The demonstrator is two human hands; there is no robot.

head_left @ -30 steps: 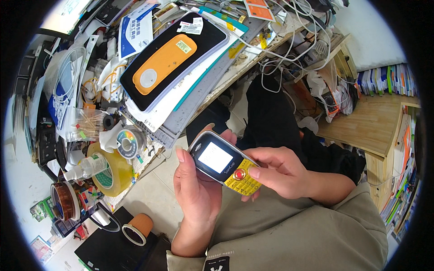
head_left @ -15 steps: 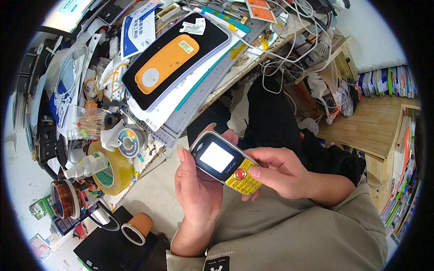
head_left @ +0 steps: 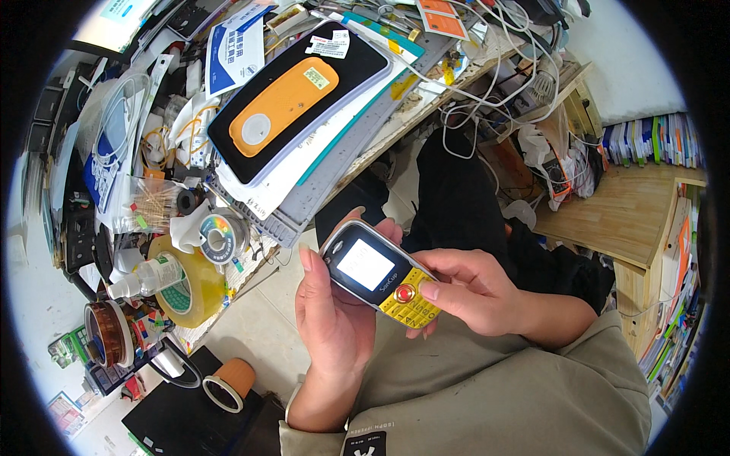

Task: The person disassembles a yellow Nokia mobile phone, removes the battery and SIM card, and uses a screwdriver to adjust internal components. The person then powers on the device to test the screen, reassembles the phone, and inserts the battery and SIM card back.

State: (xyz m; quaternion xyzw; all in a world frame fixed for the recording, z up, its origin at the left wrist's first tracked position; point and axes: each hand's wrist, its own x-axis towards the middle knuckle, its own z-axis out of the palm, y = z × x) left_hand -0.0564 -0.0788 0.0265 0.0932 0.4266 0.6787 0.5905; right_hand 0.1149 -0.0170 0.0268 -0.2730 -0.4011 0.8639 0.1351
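A keypad mobile phone [head_left: 367,262] with a lit white screen and yellow keys around a red centre button is held in front of my body, tilted. My left hand [head_left: 328,311] wraps its left side, thumb along the edge and fingertips showing behind the top. At the lower right, my right hand [head_left: 475,292] grips the phone too, its thumb at the keypad beside the red button and its other fingers partly hidden underneath. On the desk beyond lies a large black tray with a pale rim [head_left: 346,67], and an orange phone back cover [head_left: 293,99] rests on it.
A roll of yellow tape [head_left: 207,292], a clear spray bottle [head_left: 152,276] and a solder spool [head_left: 220,237] crowd the desk's near left. White cables [head_left: 487,99] hang over its right edge. Below stands an orange bin [head_left: 237,376]; at right, a wooden shelf [head_left: 608,224] with books.
The view has shifted very slightly. Both hands keep the same hold on the phone, and the right thumb stays at the keypad.
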